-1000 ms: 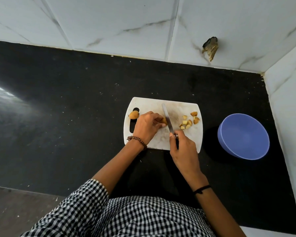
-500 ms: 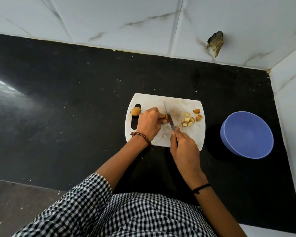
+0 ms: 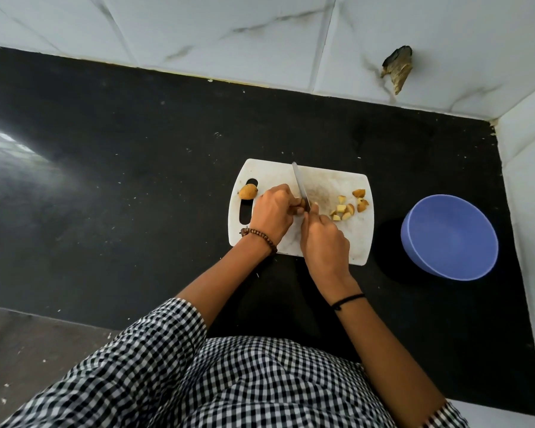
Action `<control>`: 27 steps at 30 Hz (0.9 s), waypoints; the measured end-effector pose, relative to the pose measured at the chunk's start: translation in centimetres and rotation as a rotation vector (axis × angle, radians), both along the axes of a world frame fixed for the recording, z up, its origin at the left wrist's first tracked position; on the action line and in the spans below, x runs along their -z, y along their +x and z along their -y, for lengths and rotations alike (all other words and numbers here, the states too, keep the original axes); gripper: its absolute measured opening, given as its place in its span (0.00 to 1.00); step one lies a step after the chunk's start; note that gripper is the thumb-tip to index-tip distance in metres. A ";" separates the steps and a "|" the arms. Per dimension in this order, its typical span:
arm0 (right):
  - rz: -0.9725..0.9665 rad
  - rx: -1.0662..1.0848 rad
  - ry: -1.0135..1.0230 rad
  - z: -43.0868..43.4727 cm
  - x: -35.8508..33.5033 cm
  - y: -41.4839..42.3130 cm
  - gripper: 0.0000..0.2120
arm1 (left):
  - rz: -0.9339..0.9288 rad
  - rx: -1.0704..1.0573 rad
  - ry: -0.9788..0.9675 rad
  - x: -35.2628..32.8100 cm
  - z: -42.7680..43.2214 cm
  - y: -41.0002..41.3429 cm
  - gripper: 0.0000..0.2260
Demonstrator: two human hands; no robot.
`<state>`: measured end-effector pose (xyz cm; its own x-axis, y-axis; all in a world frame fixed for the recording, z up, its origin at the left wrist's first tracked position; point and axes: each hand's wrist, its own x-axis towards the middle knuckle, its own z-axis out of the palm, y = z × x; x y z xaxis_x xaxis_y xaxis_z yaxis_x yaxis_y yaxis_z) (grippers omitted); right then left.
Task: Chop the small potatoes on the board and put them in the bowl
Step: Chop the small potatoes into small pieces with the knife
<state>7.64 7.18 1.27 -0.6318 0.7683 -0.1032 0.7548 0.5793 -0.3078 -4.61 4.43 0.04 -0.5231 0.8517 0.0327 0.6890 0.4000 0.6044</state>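
Note:
A white cutting board (image 3: pixel 328 180) lies on the black counter. My left hand (image 3: pixel 272 214) pinches a small potato (image 3: pixel 302 203) at the board's middle, mostly hidden under its fingers. My right hand (image 3: pixel 323 242) grips the knife (image 3: pixel 299 184), whose blade points away from me and lies against that potato. Several chopped potato pieces (image 3: pixel 348 205) lie on the board's right part. One whole small potato (image 3: pixel 248 191) sits at the board's left edge, by the handle slot. An empty blue bowl (image 3: pixel 450 236) stands to the right of the board.
The black counter (image 3: pixel 121 168) stretches wide to the left and behind the board. White tiled walls close the back and the right side, near the bowl. A brownish lump (image 3: pixel 397 66) sticks to the back wall. The counter's front edge is near my body.
My right hand has slid forward on the board, pushing the knife blade farther away, up to the board's far edge. My left hand has stayed on the potato.

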 end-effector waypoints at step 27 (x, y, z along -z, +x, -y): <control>0.113 0.000 -0.139 1.9 -5.4 7.9 0.17 | 0.119 -0.058 -0.005 -1.2 0.1 0.4 0.05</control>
